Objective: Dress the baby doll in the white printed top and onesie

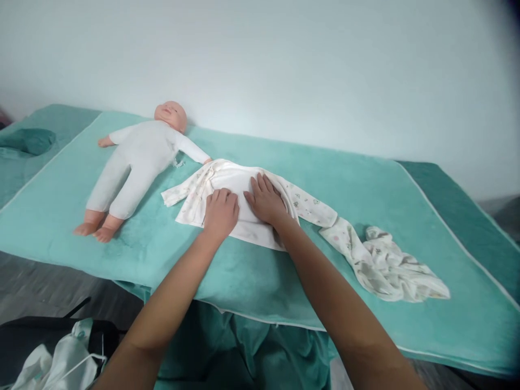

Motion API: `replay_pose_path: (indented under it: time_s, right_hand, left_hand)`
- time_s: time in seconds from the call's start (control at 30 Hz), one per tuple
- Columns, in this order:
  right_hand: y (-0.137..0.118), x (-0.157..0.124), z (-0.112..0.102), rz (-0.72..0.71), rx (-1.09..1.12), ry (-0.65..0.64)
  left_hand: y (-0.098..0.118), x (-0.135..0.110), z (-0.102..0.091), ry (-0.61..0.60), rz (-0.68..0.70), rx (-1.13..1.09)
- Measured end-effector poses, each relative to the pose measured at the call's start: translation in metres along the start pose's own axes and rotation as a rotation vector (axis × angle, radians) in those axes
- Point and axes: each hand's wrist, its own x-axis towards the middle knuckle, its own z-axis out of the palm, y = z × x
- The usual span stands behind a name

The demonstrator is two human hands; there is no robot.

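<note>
- two bare hands rested on a white printed baby top (235,179), which lay spread on a teal towel (345,184) near the middle of the padded surface, just to the right of a baby doll (138,162).
- left hand (220,212): fingers bent at the knuckles and drawn narrow, pressed onto the lower part of the top; whether they pinched a fold could not be told.
- right hand (265,201): flat, palm down, fingers straight and slightly fanned, holding nothing, set on the middle of the top and close beside the left hand.
- one sleeve (312,208) of the top reached right toward a crumpled printed garment (390,265); the two looked to be touching or nearly so.
- the doll lay on its back in a plain white suit, one arm's hand at the top's far edge.
- risk, as a judgement: uneven pressure from the two hands could have bunched the thin cloth or dragged it across the towel's pile, and a sweep to the left could have nudged the doll's arm; a sleeve pulled along could have caught the crumpled garment.
</note>
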Motion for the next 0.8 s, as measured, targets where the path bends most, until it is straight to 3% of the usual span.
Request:
replay_pose_path:
  time_s: [0.17,0.27,0.43,0.6,0.7,0.8]
  right_hand:
    - [-0.003,-0.019,0.009,-0.084,-0.021,0.044]
    - [-0.005,-0.03,0.013,-0.114,-0.023,0.078]
    - [-0.014,-0.058,0.012,-0.176,-0.022,0.096]
    - [-0.022,-0.11,0.0,-0.298,0.062,0.105]
    - [-0.016,-0.146,-0.005,-0.322,0.112,0.188]
    - [0.003,-0.175,-0.005,-0.257,0.108,0.294]
  left_hand:
    - [0.007,-0.047,-0.012,-0.023,-0.028,-0.048]
    - [0.008,-0.064,-0.015,-0.003,-0.018,-0.071]
    - [0.008,-0.069,-0.014,0.006,-0.041,-0.069]
    - [0.009,-0.069,-0.015,-0.008,-0.033,-0.07]
    - [0.009,-0.071,-0.015,-0.007,-0.039,-0.083]
    - [0.008,-0.072,-0.014,-0.007,-0.049,-0.086]
